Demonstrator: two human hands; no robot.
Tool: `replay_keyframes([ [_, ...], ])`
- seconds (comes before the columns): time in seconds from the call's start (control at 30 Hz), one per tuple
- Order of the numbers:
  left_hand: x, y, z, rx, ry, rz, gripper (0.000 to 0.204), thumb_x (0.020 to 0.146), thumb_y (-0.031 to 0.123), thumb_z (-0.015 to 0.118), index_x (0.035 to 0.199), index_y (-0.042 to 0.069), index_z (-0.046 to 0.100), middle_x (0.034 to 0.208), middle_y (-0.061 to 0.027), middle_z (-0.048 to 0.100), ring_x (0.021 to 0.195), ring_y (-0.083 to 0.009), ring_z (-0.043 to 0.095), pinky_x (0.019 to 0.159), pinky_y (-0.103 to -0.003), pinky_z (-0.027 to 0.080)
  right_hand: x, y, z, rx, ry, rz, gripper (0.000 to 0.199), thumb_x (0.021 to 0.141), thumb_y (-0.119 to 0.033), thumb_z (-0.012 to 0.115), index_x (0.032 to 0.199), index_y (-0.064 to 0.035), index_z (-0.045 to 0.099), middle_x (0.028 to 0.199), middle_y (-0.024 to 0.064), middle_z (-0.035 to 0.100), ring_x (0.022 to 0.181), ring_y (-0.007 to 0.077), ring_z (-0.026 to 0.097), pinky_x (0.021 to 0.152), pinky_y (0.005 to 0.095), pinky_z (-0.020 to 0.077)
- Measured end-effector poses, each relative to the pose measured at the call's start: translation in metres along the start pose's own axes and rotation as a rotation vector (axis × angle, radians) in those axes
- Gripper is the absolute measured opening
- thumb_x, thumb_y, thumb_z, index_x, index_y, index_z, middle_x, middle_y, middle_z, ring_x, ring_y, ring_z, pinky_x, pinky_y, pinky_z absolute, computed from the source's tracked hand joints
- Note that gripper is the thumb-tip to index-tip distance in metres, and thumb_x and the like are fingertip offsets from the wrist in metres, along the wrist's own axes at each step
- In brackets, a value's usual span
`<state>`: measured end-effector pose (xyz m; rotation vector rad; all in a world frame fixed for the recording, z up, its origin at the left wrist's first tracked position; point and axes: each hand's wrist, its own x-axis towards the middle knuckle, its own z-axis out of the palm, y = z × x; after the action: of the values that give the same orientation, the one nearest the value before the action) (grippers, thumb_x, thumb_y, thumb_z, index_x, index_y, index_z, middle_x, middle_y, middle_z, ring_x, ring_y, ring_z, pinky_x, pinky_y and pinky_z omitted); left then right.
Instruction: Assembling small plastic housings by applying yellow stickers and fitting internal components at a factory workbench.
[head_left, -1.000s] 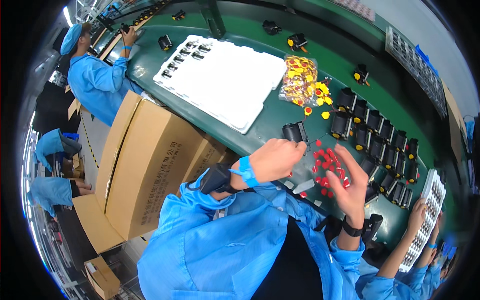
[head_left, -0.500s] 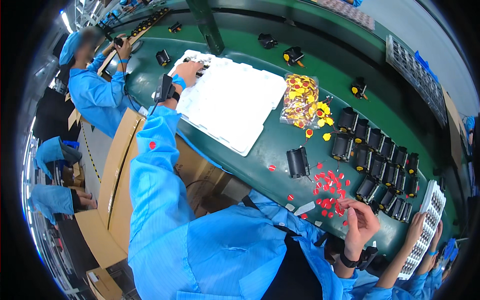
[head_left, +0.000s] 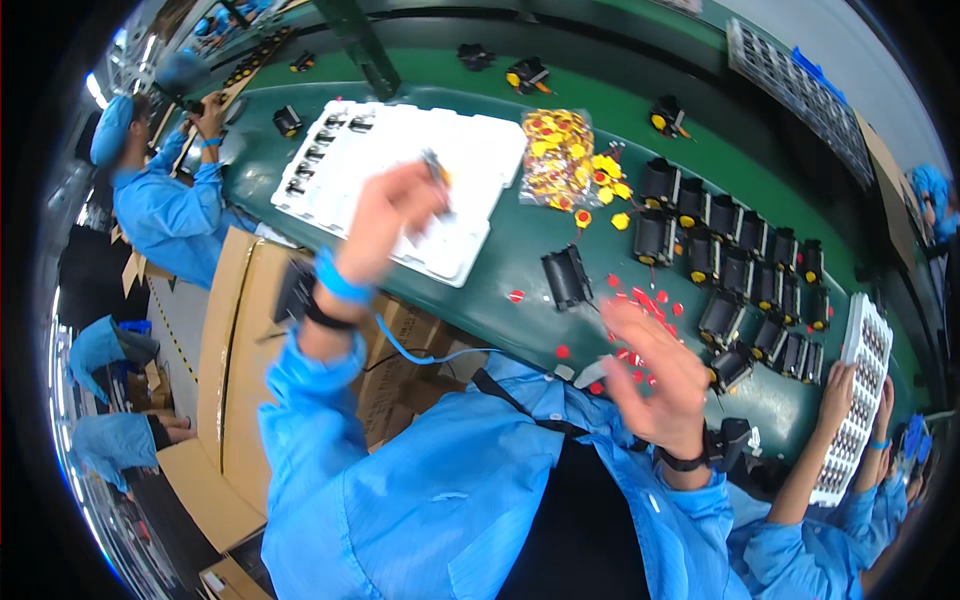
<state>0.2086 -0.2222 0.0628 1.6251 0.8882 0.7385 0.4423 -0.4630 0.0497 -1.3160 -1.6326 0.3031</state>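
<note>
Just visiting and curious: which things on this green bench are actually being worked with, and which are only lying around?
In use:
left hand lifted over the white tray
right hand over the red discs
black part nearby

Lying about:
bag of yellow discs
rows of black parts
cardboard boxes

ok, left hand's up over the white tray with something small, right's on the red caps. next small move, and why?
Probably bring the left hand down to the lone black part on the green table. It holds a small, blurred item in its fingers above the white tray, while the right hand hovers over the red caps beside that part.
</note>
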Motion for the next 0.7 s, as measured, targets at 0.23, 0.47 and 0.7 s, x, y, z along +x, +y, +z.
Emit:
replay_keyframes([
  [0.23, -0.099, -0.013, 0.138, -0.554, -0.492, -0.249, 0.011, 0.098, 0.011, 0.062, 0.100, 0.001, 0.061, 0.072, 0.0017, 0.059, 0.060, -0.0026, 0.052, 0.052, -0.020, 0.037, -0.007, 0.003, 0.000, -0.143, -0.297, -0.193, 0.067, 0.072, -0.004, 0.081, 0.132, 0.0074, 0.054, 0.140, 0.0311, 0.048, 0.134, 0.0460, 0.047, 0.110, 0.0531, 0.0421],
  [0.47, -0.100, -0.015, 0.153, -0.425, -0.586, -0.008, 0.016, 0.096, 0.011, 0.065, 0.105, -0.001, 0.060, 0.071, -0.0031, 0.061, 0.061, -0.0067, 0.055, 0.057, -0.024, 0.043, -0.028, 0.000, -0.017, -0.139, -0.290, -0.088, 0.069, 0.068, -0.002, 0.083, 0.129, 0.0110, 0.053, 0.138, 0.0316, 0.051, 0.130, 0.0464, 0.051, 0.108, 0.0532, 0.0447],
  [0.7, -0.059, -0.032, 0.137, 0.672, 0.212, 0.408, 0.072, 0.074, 0.016, 0.084, 0.133, -0.003, 0.047, 0.132, -0.0235, 0.054, 0.121, -0.0387, 0.056, 0.097, -0.044, 0.048, -0.020, 0.028, -0.044, 0.577, 0.153, 0.496, 0.070, 0.063, -0.005, 0.090, 0.124, 0.0044, 0.058, 0.133, 0.0235, 0.059, 0.126, 0.0316, 0.058, 0.107, 0.0433, 0.0451],
])
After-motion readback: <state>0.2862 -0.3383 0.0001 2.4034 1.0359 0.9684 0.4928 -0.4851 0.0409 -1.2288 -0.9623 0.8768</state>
